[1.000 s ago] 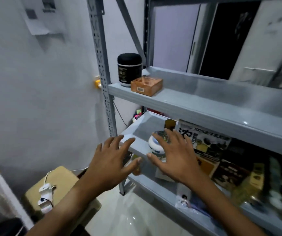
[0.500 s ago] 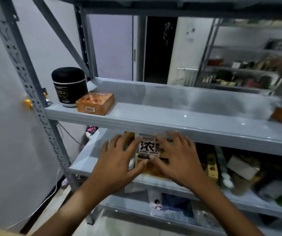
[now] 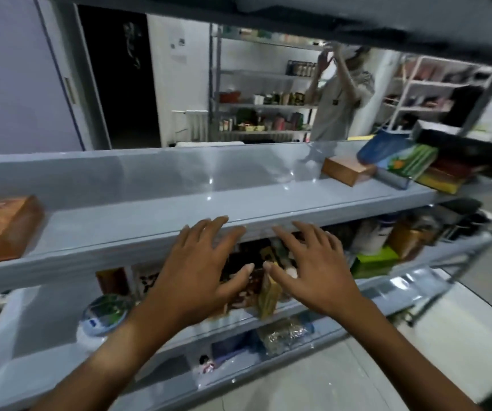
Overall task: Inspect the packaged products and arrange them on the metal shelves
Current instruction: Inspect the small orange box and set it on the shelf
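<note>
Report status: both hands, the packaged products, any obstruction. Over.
Left hand open, right hand open, neither gripping. Packaged products crowd the middle shelf. Upper shelf edge overhangs them.

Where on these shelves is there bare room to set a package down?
The upper shelf is bare between the orange box at left and the brown box at right. The shelf below is crowded with packages.

Single head-worn wide-angle view, close against the metal shelves [image 3: 179, 212], facing forward and slightly down across the front edge of the middle shelf. Tilted, so shelf edges slope down toward the left. Both forearms entering from the bottom edge, left hand [image 3: 200, 271] and right hand [image 3: 313, 268] near centre. Through the shelving, a far room with another rack [image 3: 265, 105]. Blurred toward the right edge.
</note>
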